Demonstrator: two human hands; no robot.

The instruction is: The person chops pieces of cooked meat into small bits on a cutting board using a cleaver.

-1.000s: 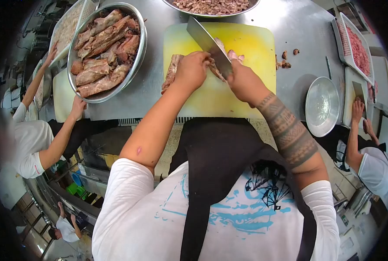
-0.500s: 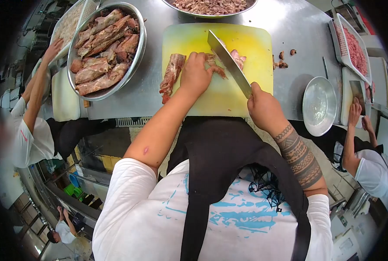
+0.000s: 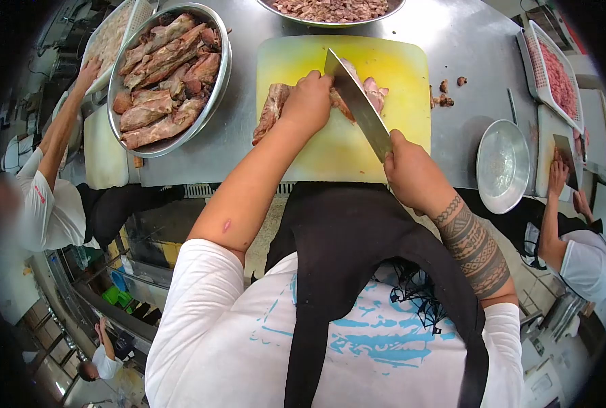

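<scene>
My right hand (image 3: 415, 166) is closed round the handle of a broad cleaver (image 3: 359, 98), whose blade slants up and left over the yellow cutting board (image 3: 398, 146). My left hand (image 3: 308, 102) lies with curled fingers on a piece of roasted meat (image 3: 342, 105) just left of the blade; much of that piece is hidden under the fingers. A longer strip of browned meat (image 3: 270, 114) rests on the board beside this hand, partly covered by it. Right of the blade, pale pink cut pieces of meat (image 3: 375, 94) lie on the board.
A steel bowl (image 3: 224, 81) piled with roasted meat stands left. At the top edge is a pan (image 3: 340, 24) of chopped meat. Right are small scraps (image 3: 444, 100), a metal dish (image 3: 502, 163) and a basket (image 3: 541, 75) of minced-looking meat. Co-workers are at both sides.
My left hand has shifted slightly up and right, nearer the blade, covering more of the small meat piece. The cleaver has barely moved. The co-worker's hand at right has shifted slightly.
</scene>
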